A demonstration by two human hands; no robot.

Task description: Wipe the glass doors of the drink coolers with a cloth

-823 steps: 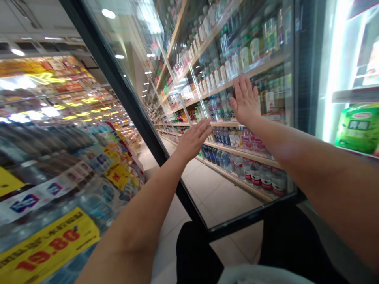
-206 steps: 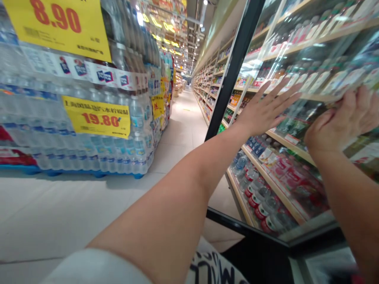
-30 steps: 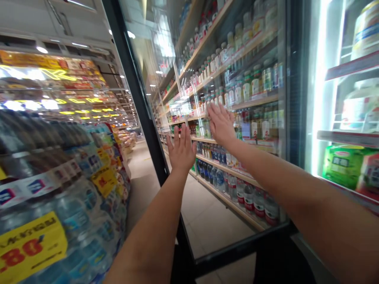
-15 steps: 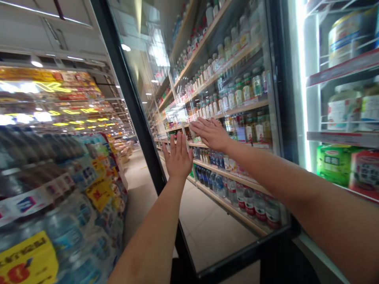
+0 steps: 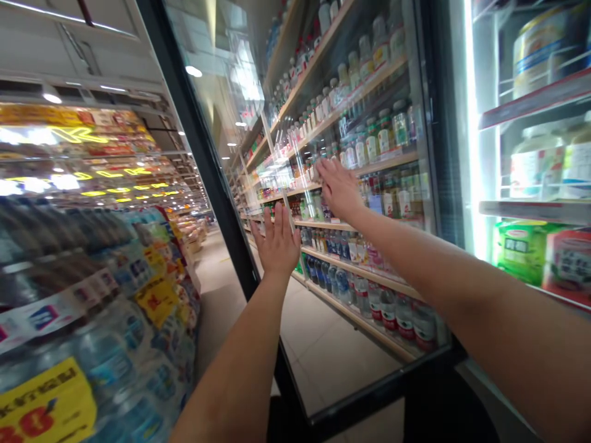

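A glass cooler door with a black frame stands swung open before me. My left hand lies open against the glass, fingers spread, near the frame's left side. Higher and to the right, my right hand presses on the same pane. Its fingers are bent and held together; a small pale patch shows at their tips, but I cannot make out what it is. Through or in the glass appear wooden shelves with rows of drink bottles.
On the right, the lit cooler holds large jars and a green pack on racks. At left stand stacked bottled drinks with a yellow price sign. An aisle floor runs between stack and door.
My right hand has slid up and to the right across the glass, and its fingers are more bent. My left hand has stayed in nearly the same place.
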